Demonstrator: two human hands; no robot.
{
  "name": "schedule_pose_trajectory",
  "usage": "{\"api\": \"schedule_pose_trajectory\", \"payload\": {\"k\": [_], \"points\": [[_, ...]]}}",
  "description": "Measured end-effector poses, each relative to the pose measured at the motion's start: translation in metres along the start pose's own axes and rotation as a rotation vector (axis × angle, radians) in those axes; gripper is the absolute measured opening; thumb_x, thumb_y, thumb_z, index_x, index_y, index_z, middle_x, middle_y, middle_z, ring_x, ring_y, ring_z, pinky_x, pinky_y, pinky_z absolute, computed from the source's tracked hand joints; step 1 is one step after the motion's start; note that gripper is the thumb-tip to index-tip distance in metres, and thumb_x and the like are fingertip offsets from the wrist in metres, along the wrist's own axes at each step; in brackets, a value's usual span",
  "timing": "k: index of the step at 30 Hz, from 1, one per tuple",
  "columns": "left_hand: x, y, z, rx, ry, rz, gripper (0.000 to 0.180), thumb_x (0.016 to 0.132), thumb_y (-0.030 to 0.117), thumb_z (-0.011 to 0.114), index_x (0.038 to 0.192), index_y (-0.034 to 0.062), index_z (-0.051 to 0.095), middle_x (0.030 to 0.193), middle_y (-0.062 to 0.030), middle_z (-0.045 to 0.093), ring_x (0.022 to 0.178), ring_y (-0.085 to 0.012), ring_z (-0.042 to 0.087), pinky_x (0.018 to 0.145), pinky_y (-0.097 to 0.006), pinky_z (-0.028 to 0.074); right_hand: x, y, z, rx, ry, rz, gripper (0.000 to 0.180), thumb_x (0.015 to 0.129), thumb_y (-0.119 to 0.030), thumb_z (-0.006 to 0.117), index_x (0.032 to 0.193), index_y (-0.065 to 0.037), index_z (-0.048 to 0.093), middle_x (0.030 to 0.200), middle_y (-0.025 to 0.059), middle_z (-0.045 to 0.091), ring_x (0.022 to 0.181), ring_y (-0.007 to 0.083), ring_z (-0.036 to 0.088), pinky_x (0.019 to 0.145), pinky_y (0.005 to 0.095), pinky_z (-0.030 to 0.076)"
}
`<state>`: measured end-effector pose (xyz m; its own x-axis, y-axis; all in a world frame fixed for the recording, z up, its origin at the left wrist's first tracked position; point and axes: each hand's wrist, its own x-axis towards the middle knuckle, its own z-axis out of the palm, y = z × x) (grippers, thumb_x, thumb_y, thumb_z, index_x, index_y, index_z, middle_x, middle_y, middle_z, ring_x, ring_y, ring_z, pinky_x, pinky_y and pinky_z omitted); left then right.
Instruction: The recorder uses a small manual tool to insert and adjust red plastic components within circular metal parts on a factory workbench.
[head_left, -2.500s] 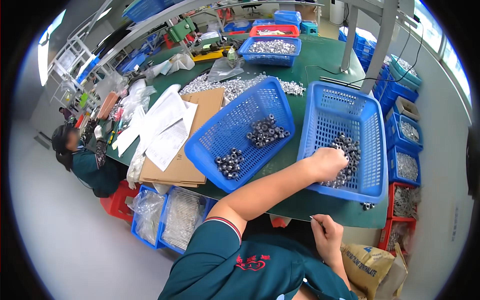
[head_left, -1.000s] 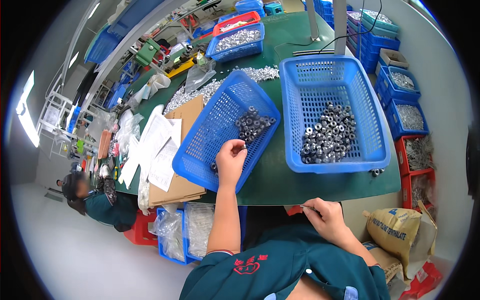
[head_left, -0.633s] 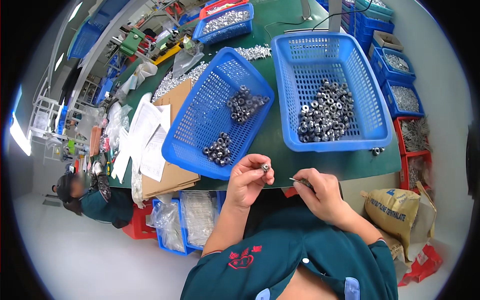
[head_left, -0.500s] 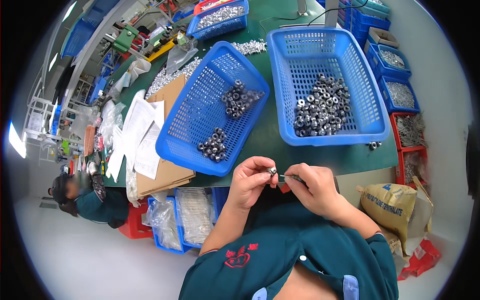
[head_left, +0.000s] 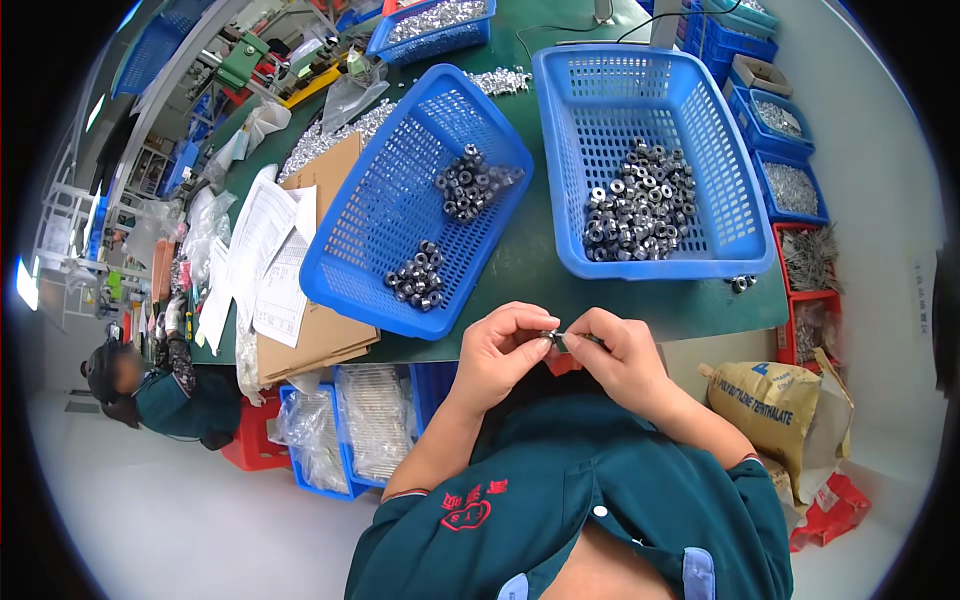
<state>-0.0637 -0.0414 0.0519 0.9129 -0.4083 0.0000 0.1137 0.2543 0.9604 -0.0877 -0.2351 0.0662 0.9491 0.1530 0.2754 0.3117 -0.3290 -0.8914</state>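
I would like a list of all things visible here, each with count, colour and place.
baskets: two, blue, on the green table
metal rings: many, grey, in both baskets
cardboard: one, brown, left table edge
papers: several, white, on the cardboard
sack: one, tan, floor at right
co-worker: one, far left
small part: one, dark, pinched between both hands
left hand: grip on the part
right hand: grip on the part

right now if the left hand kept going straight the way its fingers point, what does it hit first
The left hand points rightward, its fingertips pinching a small dark metal part. Going on that way it would meet the right hand almost at once, since both hands close on the same part. Depth looks level, though one view cannot confirm it.
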Motion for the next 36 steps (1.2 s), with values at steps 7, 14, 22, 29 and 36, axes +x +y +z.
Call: {"api": "schedule_pose_trajectory", "payload": {"k": [7, 14, 22, 29, 36], "points": [[0.005, -0.005, -0.009, -0.197, 0.13, -0.064, 0.024, 0.084, -0.005, 0.063, 0.107, -0.0004, 0.066, 0.103, -0.0092, 0.064, 0.085, -0.0138, 0.064, 0.073, -0.027, 0.054, -0.002, -0.005, -0.009, 0.337, -0.057, 0.394, 0.017, 0.093, -0.015, 0.065, 0.09, 0.002, 0.062, 0.064, 0.004, 0.061, 0.056, 0.0077, 0.057, 0.051, 0.0267, 0.044], [0.009, -0.002, 0.005, -0.587, 0.062, -0.21, 0.018, 0.081, -0.002, 0.06, 0.099, 0.0027, 0.062, 0.093, -0.0094, 0.063, 0.083, -0.0195, 0.066, 0.071, -0.031, 0.054, -0.009, 0.007, 0.0, 0.09, 0.058, 0.013, 0.009, 0.088, -0.009, 0.068, 0.086, -0.003, 0.062, 0.063, 0.0079, 0.063, 0.053, 0.0195, 0.063, 0.049, 0.0297, 0.046], [0.008, -0.004, 0.013, -0.38, 0.084, -0.181, 0.018, 0.082, -0.001, 0.063, 0.1, -0.0007, 0.062, 0.093, -0.0139, 0.065, 0.079, -0.0213, 0.067, 0.069, -0.033, 0.055, -0.003, 0.006, -0.008, -0.166, 0.087, -0.248, 0.01, 0.082, -0.004, 0.068, 0.08, -0.005, 0.058, 0.064, 0.0079, 0.063, 0.055, 0.0251, 0.064, 0.049, 0.0331, 0.049], [0.036, 0.023, 0.04, -0.132, -0.035, -0.058, 0.017, 0.087, -0.004, 0.064, 0.104, -0.0014, 0.063, 0.095, -0.0091, 0.068, 0.085, -0.0161, 0.068, 0.078, -0.03, 0.057, -0.004, 0.001, -0.026, -0.001, 0.227, -0.214, 0.004, 0.089, 0.0, 0.063, 0.089, -0.002, 0.06, 0.066, 0.007, 0.062, 0.053, 0.0175, 0.061, 0.049, 0.0294, 0.046], [0.145, 0.032, 0.069, 0.816, -0.277, 0.373, 0.015, 0.073, 0.0, 0.061, 0.087, -0.0002, 0.066, 0.084, -0.0136, 0.065, 0.079, -0.0264, 0.065, 0.071, -0.035, 0.052, -0.024, 0.012, -0.04, 0.081, 0.26, 0.12, 0.003, 0.09, -0.001, 0.064, 0.089, 0.0, 0.062, 0.062, 0.0058, 0.054, 0.052, 0.0107, 0.048, 0.05, 0.0268, 0.039]]}}
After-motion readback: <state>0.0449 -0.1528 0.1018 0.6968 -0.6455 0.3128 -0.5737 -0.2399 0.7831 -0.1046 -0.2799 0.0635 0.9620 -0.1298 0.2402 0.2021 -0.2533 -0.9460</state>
